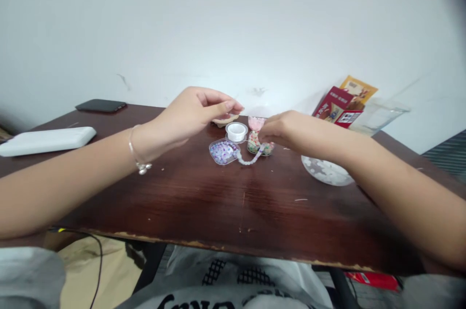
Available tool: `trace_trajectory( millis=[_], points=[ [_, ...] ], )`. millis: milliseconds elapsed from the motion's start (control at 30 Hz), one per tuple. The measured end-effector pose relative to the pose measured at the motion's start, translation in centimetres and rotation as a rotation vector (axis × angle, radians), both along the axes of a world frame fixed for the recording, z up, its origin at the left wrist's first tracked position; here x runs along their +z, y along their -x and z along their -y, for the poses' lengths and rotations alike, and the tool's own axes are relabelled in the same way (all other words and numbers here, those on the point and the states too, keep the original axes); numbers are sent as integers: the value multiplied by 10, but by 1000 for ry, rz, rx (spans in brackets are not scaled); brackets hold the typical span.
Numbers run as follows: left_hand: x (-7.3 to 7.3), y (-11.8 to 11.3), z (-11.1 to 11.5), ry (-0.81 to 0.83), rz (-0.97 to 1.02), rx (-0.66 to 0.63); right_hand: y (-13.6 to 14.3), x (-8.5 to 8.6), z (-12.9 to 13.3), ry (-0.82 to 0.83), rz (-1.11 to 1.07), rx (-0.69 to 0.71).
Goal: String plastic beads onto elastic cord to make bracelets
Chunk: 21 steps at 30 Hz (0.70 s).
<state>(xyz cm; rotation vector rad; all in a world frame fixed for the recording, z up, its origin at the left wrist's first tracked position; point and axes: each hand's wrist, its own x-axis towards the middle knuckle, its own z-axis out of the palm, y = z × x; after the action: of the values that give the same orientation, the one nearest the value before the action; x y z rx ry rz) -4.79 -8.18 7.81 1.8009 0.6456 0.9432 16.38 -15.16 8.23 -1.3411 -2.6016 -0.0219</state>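
A string of pale white and lilac beads (248,162) hangs in a curve above the table, its right end at the fingertips of my right hand (286,127), which is closed on it. The strand's left end reaches a small clear tray of purple beads (223,152). Raised above the white spool (236,132), my left hand (204,111) has its thumb and fingers pinched together; whatever they hold is too small to make out. Behind my right fingers is a container of multicoloured beads (255,140) with a pink part (256,123) at its top, partly hidden.
A beige dish (224,121) sits behind the spool. On the right are a clear plate with white pieces (327,171), a glass container (380,114) and red and yellow packets (337,105). A white case (47,141) and a dark phone-like slab (101,105) lie left.
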Motion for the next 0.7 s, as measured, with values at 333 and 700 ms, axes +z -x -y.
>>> trace_trajectory(
  millis=[333, 700],
  points=[
    [11, -62, 2, -182, 67, -95, -20, 2, 5, -88, -323, -54],
    [21, -73, 7, -170, 121, -88, -17, -3, 7, -137, -256, -40]
  ],
)
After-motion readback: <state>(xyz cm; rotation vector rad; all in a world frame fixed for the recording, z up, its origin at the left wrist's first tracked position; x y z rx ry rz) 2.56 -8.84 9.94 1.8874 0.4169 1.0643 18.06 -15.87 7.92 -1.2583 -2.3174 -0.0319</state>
